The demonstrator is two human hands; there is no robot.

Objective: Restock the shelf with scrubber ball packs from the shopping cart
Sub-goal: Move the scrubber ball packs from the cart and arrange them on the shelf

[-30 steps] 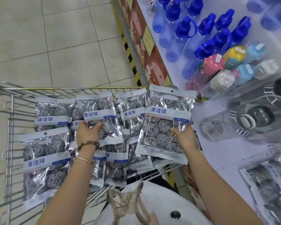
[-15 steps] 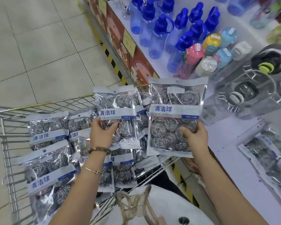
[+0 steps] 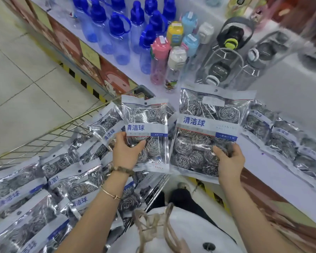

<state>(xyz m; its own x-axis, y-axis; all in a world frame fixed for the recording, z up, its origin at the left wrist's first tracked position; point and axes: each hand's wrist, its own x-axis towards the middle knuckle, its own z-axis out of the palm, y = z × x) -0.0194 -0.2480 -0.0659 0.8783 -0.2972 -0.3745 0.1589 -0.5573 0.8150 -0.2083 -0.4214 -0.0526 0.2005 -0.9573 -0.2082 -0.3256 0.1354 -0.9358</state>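
Each hand is gripping a scrubber pack: left hand (image 3: 125,153) over the cart (image 3: 44,137), right hand (image 3: 229,161) beside the shelf (image 3: 281,99).

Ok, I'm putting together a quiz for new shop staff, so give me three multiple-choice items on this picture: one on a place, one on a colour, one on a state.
1. The packs already set out lie: A in a cardboard box; B on the shelf, right of the right hand; C on hooks.
2. The tall bottles at the picture's top left have caps that are: A red; B black; C blue.
3. The left hand: A grips a pack; B hangs empty; C lies flat on the shelf.
Answers: 1 B, they lie in a row on the white shelf; 2 C, every cap in that group is blue; 3 A, its thumb clamps the pack's front.
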